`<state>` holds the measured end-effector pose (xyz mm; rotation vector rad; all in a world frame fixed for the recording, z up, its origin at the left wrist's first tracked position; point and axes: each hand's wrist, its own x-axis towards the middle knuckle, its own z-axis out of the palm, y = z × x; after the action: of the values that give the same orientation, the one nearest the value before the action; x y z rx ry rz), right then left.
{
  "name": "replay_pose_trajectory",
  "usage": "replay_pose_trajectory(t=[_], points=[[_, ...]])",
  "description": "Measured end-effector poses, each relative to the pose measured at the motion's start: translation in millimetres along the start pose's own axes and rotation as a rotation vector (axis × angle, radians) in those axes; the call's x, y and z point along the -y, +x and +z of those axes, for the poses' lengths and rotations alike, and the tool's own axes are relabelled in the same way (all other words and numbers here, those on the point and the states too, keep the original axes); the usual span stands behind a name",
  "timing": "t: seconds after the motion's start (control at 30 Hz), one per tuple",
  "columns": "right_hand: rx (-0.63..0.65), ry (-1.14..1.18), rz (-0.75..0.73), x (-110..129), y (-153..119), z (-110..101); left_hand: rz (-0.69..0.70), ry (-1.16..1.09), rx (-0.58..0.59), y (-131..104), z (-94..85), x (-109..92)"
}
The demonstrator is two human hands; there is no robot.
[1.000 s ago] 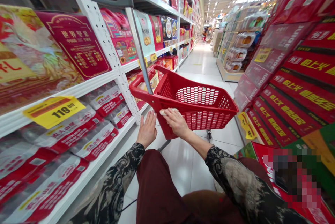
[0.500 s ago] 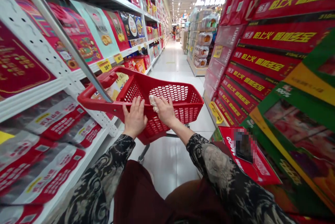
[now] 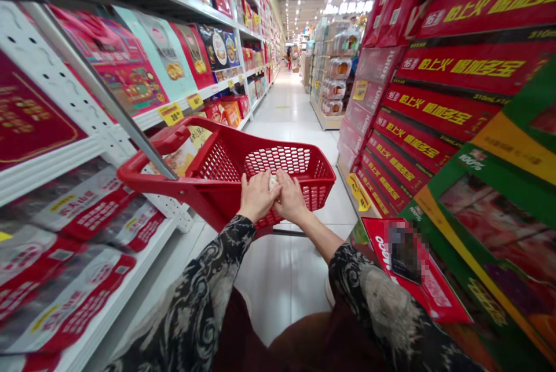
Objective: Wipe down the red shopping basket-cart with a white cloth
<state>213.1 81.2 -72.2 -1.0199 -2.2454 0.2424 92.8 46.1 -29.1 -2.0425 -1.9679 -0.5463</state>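
A red plastic shopping basket cart (image 3: 208, 192) stands in front of me, its perforated basket facing away. At its near rim, my right hand (image 3: 291, 197) is closed on a crumpled whitish cloth (image 3: 273, 181). My left hand (image 3: 259, 194) meets it there, its fingers bent against the same cloth. Only a small bit of the cloth shows between the hands; the fingers hide the rest. A grey metal handle bar (image 3: 99, 88) slopes up from the cart's left end.
Shelves (image 3: 208, 85) with boxed goods line the left side. To the right rise stacked red drink cartons (image 3: 434, 105) and green boxes (image 3: 482, 169). A blurred dark phone-like object (image 3: 405, 253) lies on a red package (image 3: 438, 296). The tiled aisle (image 3: 284, 105) runs ahead.
My left hand has moved right along the rim, from lying flat on it to the cloth at my right hand. The right hand has shifted slightly right and down.
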Motion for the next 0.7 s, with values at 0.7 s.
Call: replay_pose_trajectory(t=[0.7], points=[[-0.009, -0.251, 0.244, -50, -42, -34, 0.189, 0.054, -0.029, 7, 16.6, -17]])
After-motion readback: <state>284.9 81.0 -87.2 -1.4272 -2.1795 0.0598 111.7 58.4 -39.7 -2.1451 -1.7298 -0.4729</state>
